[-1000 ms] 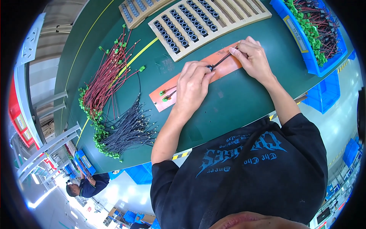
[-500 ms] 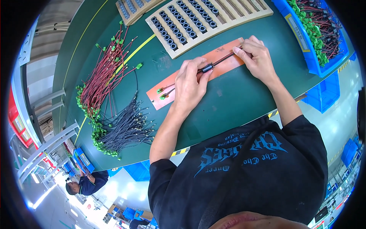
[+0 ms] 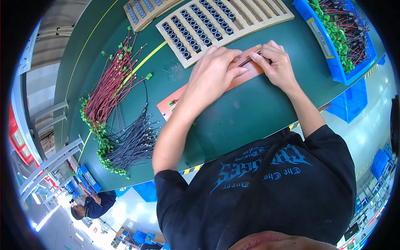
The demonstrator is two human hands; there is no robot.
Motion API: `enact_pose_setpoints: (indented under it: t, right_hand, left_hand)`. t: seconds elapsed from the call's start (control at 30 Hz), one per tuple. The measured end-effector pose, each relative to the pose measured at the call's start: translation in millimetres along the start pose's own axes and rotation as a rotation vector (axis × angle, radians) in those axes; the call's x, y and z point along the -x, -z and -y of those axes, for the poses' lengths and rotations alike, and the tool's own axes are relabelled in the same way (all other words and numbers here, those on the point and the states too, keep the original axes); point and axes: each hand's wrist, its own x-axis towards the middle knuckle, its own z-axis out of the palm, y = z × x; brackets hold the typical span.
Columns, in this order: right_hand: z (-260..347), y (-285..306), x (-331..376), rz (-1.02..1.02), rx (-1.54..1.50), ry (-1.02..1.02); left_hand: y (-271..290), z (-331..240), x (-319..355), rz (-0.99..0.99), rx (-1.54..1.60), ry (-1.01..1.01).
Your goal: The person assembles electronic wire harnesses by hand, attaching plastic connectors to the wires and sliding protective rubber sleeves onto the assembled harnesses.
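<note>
A pair of red and black wires (image 3: 246, 62) runs over an orange strip (image 3: 238, 83) on the green table. My right hand (image 3: 275, 64) pinches the wires near the strip's far right end. Closer to the middle, my left hand (image 3: 214, 71) closes round the same wires, its thumb and fingers curled toward my right hand. It covers the stretch where the black sleeve on the wires would lie. A green connector (image 3: 172, 102) at the wires' other end shows beside my left forearm, at the strip's left end.
Red wires (image 3: 106, 91) and black wires (image 3: 131, 141) with green connectors lie in bundles at left. A wooden rack (image 3: 233, 33) of black cylinders stands at the back beside a smaller rack (image 3: 143, 14). A blue bin (image 3: 333, 62) of wires sits at right. A co-worker (image 3: 98, 204) is at lower left.
My left hand has slid right and away along the wires toward my right hand, hiding the black sleeve that showed before. My right hand still pinches near the same end.
</note>
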Motion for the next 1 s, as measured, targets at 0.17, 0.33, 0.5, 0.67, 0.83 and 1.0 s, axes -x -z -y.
enact_pose_setpoints:
  t: [0.17, 0.33, 0.5, 0.67, 0.83, 1.0]
  right_hand:
    - [-7.6, -2.6, -0.2, 0.017, -0.045, 0.008]
    - [-12.7, 0.0, 1.1, 0.031, -0.058, 0.001]
    - [-15.5, -1.9, -10.9, -0.029, -0.083, 0.058]
    - [-21.7, -1.7, -7.4, 0.020, -0.069, 0.027]
    - [-12.8, 4.7, -7.9, 0.075, -0.019, -0.005]
    - [4.9, 16.0, -15.0, 0.146, -0.057, -0.140]
  left_hand:
    - [-6.1, 25.2, -49.6, 0.611, 0.313, 0.262]
    - [-14.6, 15.8, -42.6, 0.519, 0.275, 0.351]
    - [-12.8, 8.1, -57.0, 0.498, 0.192, 0.412]
    - [1.2, 11.3, -42.3, 0.206, 0.213, 0.190]
    - [15.1, 18.7, 46.5, -0.228, 0.035, 0.204]
    - [6.4, 18.5, 82.8, -0.312, -0.290, 0.079]
